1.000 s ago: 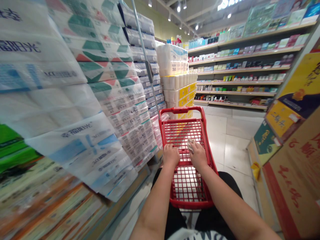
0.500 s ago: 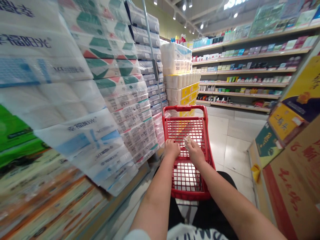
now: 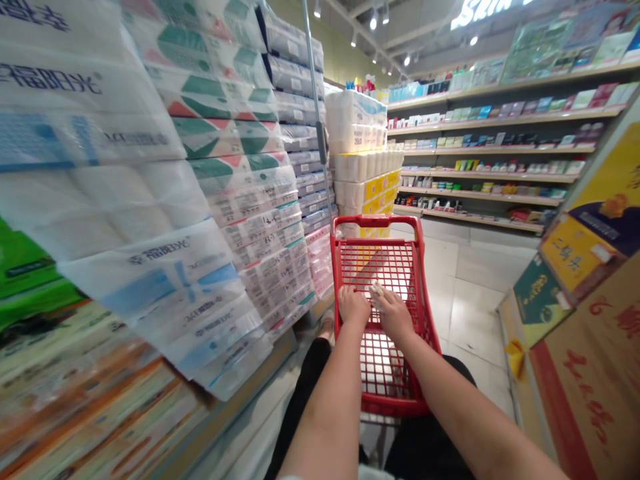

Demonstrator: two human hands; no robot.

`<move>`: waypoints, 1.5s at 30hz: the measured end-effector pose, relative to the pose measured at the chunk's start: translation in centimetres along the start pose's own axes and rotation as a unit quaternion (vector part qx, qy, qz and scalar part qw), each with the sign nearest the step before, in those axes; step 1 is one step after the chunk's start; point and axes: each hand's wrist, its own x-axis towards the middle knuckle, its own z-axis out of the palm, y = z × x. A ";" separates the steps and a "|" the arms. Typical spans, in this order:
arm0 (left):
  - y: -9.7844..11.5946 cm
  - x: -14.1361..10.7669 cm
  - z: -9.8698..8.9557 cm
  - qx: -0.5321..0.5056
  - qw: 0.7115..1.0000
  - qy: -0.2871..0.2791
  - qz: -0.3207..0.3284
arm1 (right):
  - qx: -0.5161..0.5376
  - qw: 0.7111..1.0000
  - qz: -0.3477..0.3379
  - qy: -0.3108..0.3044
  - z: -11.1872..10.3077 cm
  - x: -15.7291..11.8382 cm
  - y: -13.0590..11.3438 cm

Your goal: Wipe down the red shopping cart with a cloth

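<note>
A red plastic shopping cart (image 3: 424,320) with grid panels stands right before me, between my knees. Over its upper grid, my left hand (image 3: 354,305) is closed, fingers curled on the cart near its left side. Beside it my right hand (image 3: 395,315) has its fingers bent round a small crumpled whitish wad (image 3: 377,291), perhaps tissue or cloth. The wad sticks out at the fingertips, above the grid. Under both palms the parts of the cart are hidden. No goods show through the grid.
Packs of tissue paper (image 3: 170,280) rise in tall stacks along the left. A metal pole (image 3: 314,80) stands before them. Cardboard boxes (image 3: 595,373) line the right side. Shelves of small goods (image 3: 480,143) fill the back, beyond the pale tiled floor (image 3: 465,307).
Cart and both hands have shifted slightly right and down in view. My left leg and foot now show beside the cart. The hold of both hands looks the same.
</note>
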 end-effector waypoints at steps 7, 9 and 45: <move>-0.3 0.0 1.1 -0.040 0.998 0.010 -0.047 | 0.007 0.998 -0.055 -0.031 0.9 0.7 0.1; -0.5 0.3 0.9 -0.032 0.999 0.007 -0.043 | 0.007 1.000 0.024 0.002 1.1 1.1 0.2; 0.3 0.8 -6.0 0.019 0.993 -0.114 -0.013 | 0.113 0.993 -0.032 -0.021 -2.9 2.6 -0.6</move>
